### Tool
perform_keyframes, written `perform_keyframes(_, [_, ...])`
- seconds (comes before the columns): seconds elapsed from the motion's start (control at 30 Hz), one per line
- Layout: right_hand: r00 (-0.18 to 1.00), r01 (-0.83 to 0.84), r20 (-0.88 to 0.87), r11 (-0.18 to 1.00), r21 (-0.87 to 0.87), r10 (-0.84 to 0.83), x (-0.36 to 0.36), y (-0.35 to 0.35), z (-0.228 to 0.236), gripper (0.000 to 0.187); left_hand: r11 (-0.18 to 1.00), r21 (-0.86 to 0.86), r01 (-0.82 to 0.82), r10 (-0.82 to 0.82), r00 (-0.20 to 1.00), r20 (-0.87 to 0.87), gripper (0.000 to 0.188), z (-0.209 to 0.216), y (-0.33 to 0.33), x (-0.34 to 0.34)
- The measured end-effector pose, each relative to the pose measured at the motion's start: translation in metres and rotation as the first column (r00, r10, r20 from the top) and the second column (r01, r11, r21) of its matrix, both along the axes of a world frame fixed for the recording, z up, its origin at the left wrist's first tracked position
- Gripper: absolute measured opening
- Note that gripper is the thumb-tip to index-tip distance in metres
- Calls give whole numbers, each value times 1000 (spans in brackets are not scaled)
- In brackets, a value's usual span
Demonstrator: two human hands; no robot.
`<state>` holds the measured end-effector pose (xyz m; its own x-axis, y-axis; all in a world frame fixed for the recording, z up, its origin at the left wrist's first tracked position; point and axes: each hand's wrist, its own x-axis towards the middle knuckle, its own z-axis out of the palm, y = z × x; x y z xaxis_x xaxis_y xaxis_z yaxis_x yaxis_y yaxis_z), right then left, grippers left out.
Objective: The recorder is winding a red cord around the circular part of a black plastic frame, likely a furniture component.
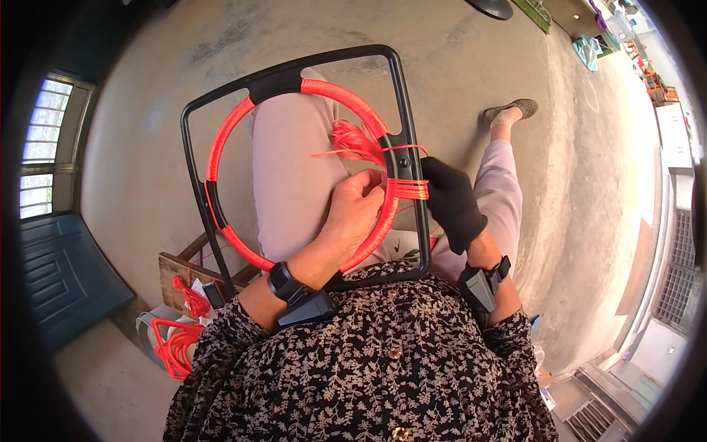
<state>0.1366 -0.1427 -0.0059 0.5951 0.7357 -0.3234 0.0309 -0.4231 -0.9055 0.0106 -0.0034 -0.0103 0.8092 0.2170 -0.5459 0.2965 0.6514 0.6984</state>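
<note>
A black metal frame (294, 60) with rounded corners lies across my lap, a ring (230, 132) wrapped in red cord set inside it. At the ring's right side, red cord strands (409, 189) run across to the frame's right bar. A loose bundle of red cord (355, 140) hangs just above them, inside the ring. My bare left hand (357, 210) is closed at the ring's inner right edge, its fingertips partly hidden. My right hand (451, 202), in a black glove, is curled against the right bar beside the strands; what its fingers hold is hidden.
On my left stands a wooden board (177, 283) with red cord (193, 298) on it, and more thick red cord (173, 346) below. A blue panelled door (66, 272) is farther left. A green broom head (534, 13) lies at the upper right.
</note>
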Motion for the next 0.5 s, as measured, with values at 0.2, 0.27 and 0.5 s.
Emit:
perform_keyframes(0.2, [904,378,39,837,396,-426,25,-59,16,22,989,-101,-104,108,993,39,25,12,3,-3])
perform_keyframes(0.27, [639,743,-759,354,568,-122,36,-90,20,29,989,-108,-103,118,983,143,26,16,2,-4])
perform_keyframes(0.5, [671,710,-724,419,565,-161,61,-111,24,39,991,-111,-77,98,974,202,22,17,-1,-1])
